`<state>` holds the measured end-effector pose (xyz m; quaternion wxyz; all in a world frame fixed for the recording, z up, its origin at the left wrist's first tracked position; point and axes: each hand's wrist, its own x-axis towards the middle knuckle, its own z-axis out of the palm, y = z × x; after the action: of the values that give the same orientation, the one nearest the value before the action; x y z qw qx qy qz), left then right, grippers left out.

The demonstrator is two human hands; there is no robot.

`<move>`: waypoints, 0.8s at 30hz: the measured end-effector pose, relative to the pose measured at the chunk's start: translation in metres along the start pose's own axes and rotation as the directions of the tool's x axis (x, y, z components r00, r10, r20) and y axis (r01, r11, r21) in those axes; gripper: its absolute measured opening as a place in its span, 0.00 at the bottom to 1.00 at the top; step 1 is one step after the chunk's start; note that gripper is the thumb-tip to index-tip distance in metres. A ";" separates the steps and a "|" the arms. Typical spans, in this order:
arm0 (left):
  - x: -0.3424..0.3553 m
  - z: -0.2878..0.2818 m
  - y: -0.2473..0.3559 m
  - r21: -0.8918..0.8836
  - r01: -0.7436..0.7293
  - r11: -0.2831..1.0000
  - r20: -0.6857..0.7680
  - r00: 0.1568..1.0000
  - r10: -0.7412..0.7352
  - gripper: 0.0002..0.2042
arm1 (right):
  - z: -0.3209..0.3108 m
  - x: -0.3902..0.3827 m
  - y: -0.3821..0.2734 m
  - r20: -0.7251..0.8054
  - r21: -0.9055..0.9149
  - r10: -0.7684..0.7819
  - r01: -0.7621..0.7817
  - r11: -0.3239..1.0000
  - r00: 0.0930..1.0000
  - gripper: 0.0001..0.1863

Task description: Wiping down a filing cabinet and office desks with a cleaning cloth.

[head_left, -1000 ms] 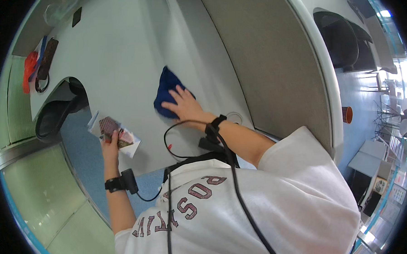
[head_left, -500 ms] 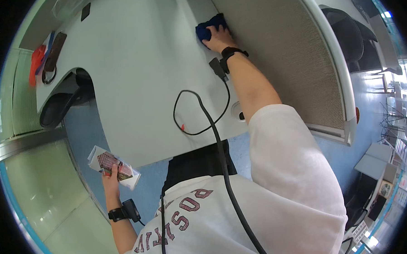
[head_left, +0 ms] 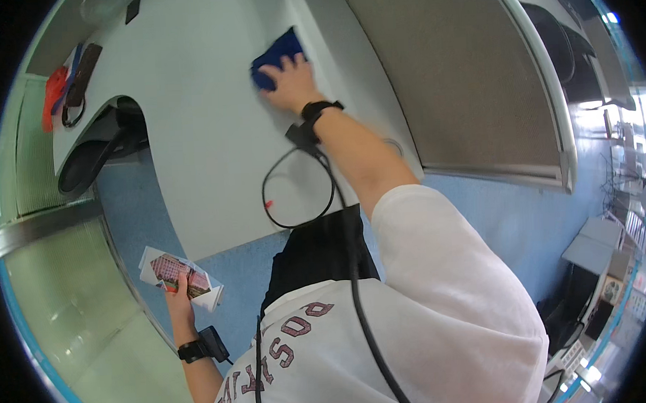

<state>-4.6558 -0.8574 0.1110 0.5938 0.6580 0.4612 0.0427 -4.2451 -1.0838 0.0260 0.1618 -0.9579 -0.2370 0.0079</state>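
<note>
Under my right hand [head_left: 289, 83] lies a folded dark blue cloth [head_left: 279, 57], pressed flat on the white desk [head_left: 212, 134]. My fingers spread over its near side and the thumb points left. Off the desk's front left edge, my left hand [head_left: 178, 296] grips a folded printed paper [head_left: 169, 271] with a picture of a reddish building on it. A black strap with a small box sits on each wrist. From the right wrist a black cable [head_left: 265, 197] loops over the desk and runs down across my white shirt.
A grey fabric partition [head_left: 447, 81] borders the desk on the right. At the far left lie a brown case [head_left: 86, 70] and a red item [head_left: 54, 94]. A black chair [head_left: 94, 157] stands at the desk's left edge, beside a frosted glass panel [head_left: 68, 299]. A small dark rectangle [head_left: 133, 9] lies far left.
My right hand has moved the cloth left and slightly nearer, away from the partition. The cable loop has shifted with the wrist. My left hand still holds the paper, barely moved.
</note>
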 end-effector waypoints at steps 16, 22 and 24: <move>0.011 0.047 0.062 0.013 -0.146 0.989 0.264 0.955 0.137 0.17 | -0.053 -0.257 -0.036 -0.051 0.438 -0.418 0.396 0.807 0.907 0.24; 0.012 0.043 0.064 0.058 -0.172 0.983 0.296 0.944 0.148 0.17 | -0.104 -0.214 0.028 -0.219 0.208 0.048 -0.002 0.978 0.975 0.24; 0.015 0.040 0.058 0.027 -0.153 0.988 0.300 0.944 0.138 0.17 | -0.097 -0.206 0.053 -0.224 0.140 0.144 -0.114 0.984 0.964 0.24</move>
<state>-4.5910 -0.8697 0.1395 0.6348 0.7039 0.3177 -0.0245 -4.3953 -1.2522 0.0887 0.2477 -0.9535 -0.1523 -0.0790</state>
